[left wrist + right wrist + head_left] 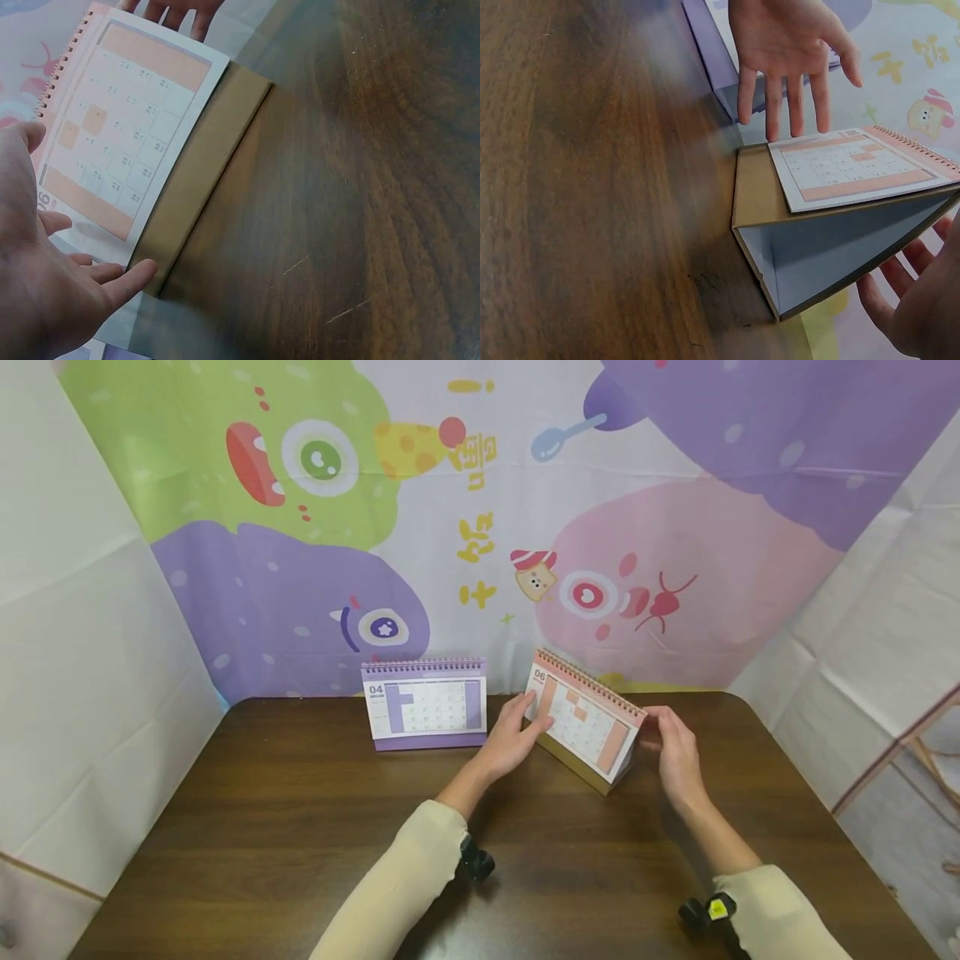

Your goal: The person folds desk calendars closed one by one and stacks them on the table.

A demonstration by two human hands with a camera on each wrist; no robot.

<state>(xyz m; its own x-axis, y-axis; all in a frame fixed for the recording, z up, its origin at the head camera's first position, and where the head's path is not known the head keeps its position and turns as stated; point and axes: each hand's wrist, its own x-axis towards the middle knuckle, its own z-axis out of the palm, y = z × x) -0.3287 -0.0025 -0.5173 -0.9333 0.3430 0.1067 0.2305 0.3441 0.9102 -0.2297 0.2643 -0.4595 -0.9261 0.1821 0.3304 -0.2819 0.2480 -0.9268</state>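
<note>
A pink desk calendar with a spiral top, a "06" page and a tan cardboard base stands angled on the table. My left hand is at its left end, fingers extended and thumb over the page's front in the head view. At the other end is my right hand; the right wrist view shows its loosely bent fingers along the back panel. That view also looks into the hollow triangular stand. To the left, a purple desk calendar showing "04" stands upright, just beyond my left hand.
Both calendars stand on a dark brown wooden table, near its back edge. Behind it hangs a cloth printed with cartoon monsters. White fabric walls flank the table. Each wrist carries a black camera.
</note>
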